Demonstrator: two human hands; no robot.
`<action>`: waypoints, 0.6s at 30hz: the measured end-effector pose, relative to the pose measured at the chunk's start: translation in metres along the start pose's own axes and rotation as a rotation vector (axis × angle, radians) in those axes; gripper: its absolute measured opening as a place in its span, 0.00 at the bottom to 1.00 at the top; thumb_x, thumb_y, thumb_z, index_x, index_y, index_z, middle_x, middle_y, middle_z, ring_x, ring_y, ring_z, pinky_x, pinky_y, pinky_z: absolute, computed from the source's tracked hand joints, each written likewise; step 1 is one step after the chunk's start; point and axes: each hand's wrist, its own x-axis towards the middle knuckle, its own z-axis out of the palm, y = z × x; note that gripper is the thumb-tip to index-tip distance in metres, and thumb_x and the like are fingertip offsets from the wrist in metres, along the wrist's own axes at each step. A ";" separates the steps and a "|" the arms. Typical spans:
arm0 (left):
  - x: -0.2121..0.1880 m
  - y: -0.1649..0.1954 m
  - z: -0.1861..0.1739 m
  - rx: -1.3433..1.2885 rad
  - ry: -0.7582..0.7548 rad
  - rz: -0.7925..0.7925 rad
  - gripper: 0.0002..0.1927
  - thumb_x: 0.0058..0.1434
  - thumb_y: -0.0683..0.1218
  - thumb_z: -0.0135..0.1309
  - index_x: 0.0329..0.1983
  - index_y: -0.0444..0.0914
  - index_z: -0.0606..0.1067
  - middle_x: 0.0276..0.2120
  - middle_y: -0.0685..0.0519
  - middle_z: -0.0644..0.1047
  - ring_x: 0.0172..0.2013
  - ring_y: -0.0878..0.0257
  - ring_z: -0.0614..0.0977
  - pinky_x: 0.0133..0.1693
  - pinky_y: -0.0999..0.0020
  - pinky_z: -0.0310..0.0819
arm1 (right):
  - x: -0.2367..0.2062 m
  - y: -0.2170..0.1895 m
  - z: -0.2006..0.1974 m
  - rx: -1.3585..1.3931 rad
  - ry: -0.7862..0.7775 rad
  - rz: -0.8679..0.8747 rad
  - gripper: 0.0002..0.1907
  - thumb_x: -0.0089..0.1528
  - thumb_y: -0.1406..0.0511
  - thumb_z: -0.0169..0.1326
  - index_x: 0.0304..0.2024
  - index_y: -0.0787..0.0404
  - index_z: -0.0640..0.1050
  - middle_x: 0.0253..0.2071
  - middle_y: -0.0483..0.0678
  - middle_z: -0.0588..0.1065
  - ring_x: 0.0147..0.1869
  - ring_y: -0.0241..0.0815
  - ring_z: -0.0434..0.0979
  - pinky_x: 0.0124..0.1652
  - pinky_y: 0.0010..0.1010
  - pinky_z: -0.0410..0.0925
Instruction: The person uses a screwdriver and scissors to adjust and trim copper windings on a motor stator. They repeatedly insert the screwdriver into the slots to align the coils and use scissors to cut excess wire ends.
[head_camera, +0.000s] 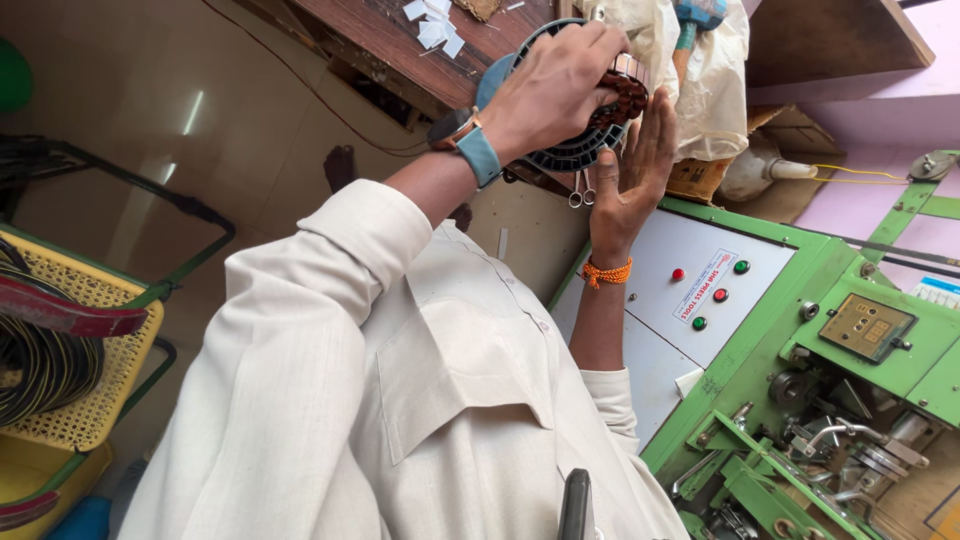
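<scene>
My left hand (555, 85), with a blue-strapped watch on its wrist, grips the top of a round motor stator (575, 150), a dark laminated ring with copper windings (625, 100). My right hand (630, 170), with an orange thread around its wrist, holds the stator's right side: the thumb rests on the rim and the straight fingers lie against the windings. The stator is held up in front of a dark wooden table edge (400, 50). My hands hide part of it.
A green winding machine (800, 390) with a white button panel (700, 290) and a small counter stands at the right. Scissors (582, 190) hang under the stator. A yellow basket of black cable (60, 350) sits at the left. Plastic bags (700, 70) lie behind.
</scene>
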 end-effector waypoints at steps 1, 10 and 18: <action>-0.003 -0.003 0.002 -0.033 0.016 0.031 0.18 0.64 0.46 0.64 0.53 0.39 0.71 0.45 0.51 0.74 0.48 0.52 0.76 0.49 0.51 0.69 | -0.001 0.001 0.001 0.011 -0.004 0.003 0.38 0.73 0.70 0.57 0.80 0.61 0.54 0.80 0.53 0.52 0.85 0.47 0.50 0.82 0.42 0.50; -0.021 -0.026 0.004 -0.443 0.066 0.020 0.20 0.66 0.42 0.63 0.58 0.39 0.70 0.55 0.50 0.74 0.59 0.53 0.77 0.64 0.57 0.71 | 0.008 -0.003 0.012 -0.200 -0.029 -0.127 0.35 0.71 0.70 0.59 0.77 0.59 0.61 0.80 0.49 0.55 0.84 0.46 0.54 0.79 0.39 0.54; -0.004 -0.012 0.000 -0.269 0.096 0.061 0.24 0.57 0.44 0.67 0.55 0.43 0.72 0.50 0.50 0.77 0.51 0.50 0.77 0.57 0.57 0.72 | 0.013 -0.001 0.023 -0.385 0.071 -0.165 0.33 0.69 0.76 0.57 0.75 0.55 0.65 0.79 0.50 0.60 0.81 0.49 0.59 0.76 0.39 0.60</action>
